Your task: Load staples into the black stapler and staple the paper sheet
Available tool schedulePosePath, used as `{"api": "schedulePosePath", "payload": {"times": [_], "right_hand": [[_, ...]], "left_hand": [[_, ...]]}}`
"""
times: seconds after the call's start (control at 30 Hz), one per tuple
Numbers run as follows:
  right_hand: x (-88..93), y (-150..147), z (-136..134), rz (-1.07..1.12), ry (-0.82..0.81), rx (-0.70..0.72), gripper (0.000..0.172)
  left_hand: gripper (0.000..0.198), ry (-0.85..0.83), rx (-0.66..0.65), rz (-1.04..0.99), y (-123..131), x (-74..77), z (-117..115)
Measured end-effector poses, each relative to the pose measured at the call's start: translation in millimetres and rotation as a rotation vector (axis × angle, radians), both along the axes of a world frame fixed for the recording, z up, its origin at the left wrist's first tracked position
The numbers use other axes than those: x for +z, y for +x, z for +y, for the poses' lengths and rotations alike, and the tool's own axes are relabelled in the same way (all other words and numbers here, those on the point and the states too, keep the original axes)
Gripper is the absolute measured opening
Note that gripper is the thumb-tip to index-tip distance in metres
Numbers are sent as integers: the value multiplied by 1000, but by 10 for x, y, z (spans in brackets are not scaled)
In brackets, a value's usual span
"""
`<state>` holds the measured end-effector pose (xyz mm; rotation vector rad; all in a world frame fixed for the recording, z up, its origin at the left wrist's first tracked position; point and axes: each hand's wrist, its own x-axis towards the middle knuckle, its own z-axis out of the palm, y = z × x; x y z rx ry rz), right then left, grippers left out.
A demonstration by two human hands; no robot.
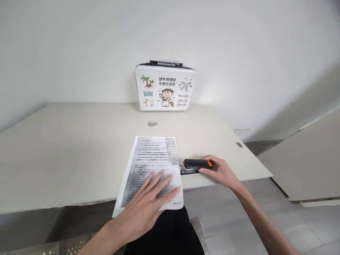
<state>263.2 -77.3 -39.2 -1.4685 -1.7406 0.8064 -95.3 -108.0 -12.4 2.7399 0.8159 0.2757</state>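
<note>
My left hand (151, 198) lies with fingers spread on a printed sheet of paper (154, 152). The sheet's lower end hangs past the table's front edge; whether more sheets lie beneath, I cannot tell. My right hand (219, 171) grips the rear end of a black stapler (195, 163) with an orange tip, thumb low on its side and fingers behind. The stapler rests on the table, its front end right at the paper's right edge. Whether the paper enters its jaw is too small to make out.
Small grey staple strips (152, 124) lie beyond the paper, and another strip (239, 145) is near the table's right edge. A white cartoon-printed case (166, 101) with a black handle stands against the wall. The pale table (66, 152) ends just before my lap.
</note>
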Motion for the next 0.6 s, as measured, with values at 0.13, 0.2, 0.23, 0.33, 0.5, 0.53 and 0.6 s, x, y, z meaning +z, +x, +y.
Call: {"api": "schedulePosePath", "payload": {"times": [0.13, 0.2, 0.23, 0.33, 0.5, 0.53, 0.6], "right_hand": [[6, -4, 1, 14, -11, 6, 39], [18, -15, -3, 22, -16, 10, 38], [28, -22, -7, 24, -17, 12, 38], [69, -38, -26, 5, -20, 14, 37], [202, -11, -53, -143, -14, 54, 38], [239, -11, -49, -178, -4, 56, 38], [322, -47, -22, -226, 17, 26, 41]], "left_hand": [[89, -38, -11, -19, 77, -25, -36], [89, -52, -14, -33, 116, -27, -77], [89, -60, -19, -31, 137, -27, -103], [83, -81, -24, -34, 180, -12, -171], [91, -171, -26, -104, 108, 78, 39], [92, -180, 13, -113, 92, 96, 142], [85, -179, 82, -125, 97, 109, 378]]}}
